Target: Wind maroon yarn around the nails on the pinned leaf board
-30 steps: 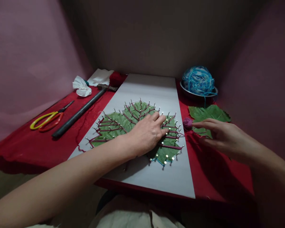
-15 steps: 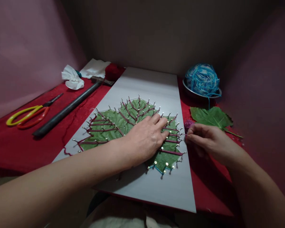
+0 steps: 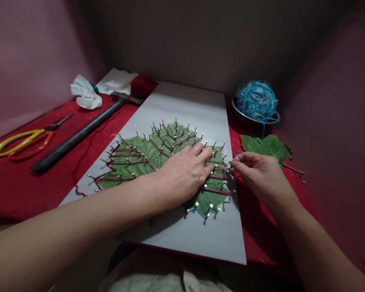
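On a white board (image 3: 197,105) lies a green leaf (image 3: 127,148) ringed with several upright nails, with dark purple yarn (image 3: 129,162) strung between them. My left hand (image 3: 187,172) rests palm down over the leaf's right half, its fingers lying among the nails and holding nothing visible. At the board's right edge my right hand (image 3: 258,172) is closed in a pinch on thin purple yarn, close to the outer nails. Part of a purple yarn ball (image 3: 237,153) shows behind that hand. Blue yarn (image 3: 200,213) joins a few nails at the leaf's lower tip.
Scissors (image 3: 24,142) and a hammer (image 3: 79,136) lie on the red cloth (image 3: 57,186) at left. Behind them are crumpled white tissue (image 3: 86,93) and red yarn (image 3: 141,86). At right stand a metal bowl (image 3: 235,109) with a blue yarn ball (image 3: 257,99) and a loose leaf (image 3: 267,147).
My right hand has moved slightly left and up toward the nails at the board's edge. My left hand stays on the leaf. The whole view has shifted a little.
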The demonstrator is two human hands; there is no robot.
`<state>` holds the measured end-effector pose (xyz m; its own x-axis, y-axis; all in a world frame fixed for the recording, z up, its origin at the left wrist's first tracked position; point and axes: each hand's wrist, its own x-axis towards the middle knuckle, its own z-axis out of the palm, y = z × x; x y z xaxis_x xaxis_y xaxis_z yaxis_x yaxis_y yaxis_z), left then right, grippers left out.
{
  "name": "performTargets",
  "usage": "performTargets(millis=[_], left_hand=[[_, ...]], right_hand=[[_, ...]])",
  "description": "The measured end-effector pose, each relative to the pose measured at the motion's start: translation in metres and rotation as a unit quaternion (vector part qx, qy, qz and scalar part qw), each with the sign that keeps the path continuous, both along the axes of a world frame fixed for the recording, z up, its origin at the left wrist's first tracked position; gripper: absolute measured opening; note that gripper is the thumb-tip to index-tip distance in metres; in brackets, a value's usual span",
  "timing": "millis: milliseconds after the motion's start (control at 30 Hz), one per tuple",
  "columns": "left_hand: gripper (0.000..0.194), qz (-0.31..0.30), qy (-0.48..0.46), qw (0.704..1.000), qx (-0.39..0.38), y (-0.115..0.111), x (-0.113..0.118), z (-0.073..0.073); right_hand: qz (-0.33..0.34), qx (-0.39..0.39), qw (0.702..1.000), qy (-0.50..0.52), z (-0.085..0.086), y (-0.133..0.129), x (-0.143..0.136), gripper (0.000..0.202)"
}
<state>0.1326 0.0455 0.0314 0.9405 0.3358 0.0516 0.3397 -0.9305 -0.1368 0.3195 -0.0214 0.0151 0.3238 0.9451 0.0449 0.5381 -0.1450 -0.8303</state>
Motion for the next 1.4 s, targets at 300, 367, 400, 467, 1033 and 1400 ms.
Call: performTargets(millis=[300, 367, 400, 467, 1033, 1400], left_hand=[[0.026, 0.007, -0.005, 1.0, -0.005, -0.001, 0.0, 0.0], [0.027, 0.005, -0.009, 1.0, -0.002, 0.0, 0.0, -0.001], [0.027, 0.004, -0.011, 1.0, -0.001, 0.0, 0.0, -0.001], [0.028, 0.003, -0.018, 1.0, 0.0, 0.001, -0.001, -0.002], [0.03, 0.003, -0.011, 1.0, 0.002, 0.0, 0.001, -0.002], [0.033, 0.004, -0.022, 0.999, -0.027, 0.003, -0.003, -0.003]], right_hand=[[0.148, 0.177, 0.937, -0.262, -0.006, -0.017, 0.009, 0.013], [0.158, 0.2, 0.927, -0.273, -0.008, -0.021, 0.012, 0.015], [0.151, 0.211, 0.922, -0.287, -0.009, -0.022, 0.012, 0.015], [0.12, 0.232, 0.911, -0.319, -0.011, -0.024, 0.01, 0.013], [0.196, 0.15, 0.896, -0.368, -0.025, -0.026, 0.022, 0.023], [0.185, 0.155, 0.898, -0.367, -0.03, -0.031, 0.022, 0.025]])
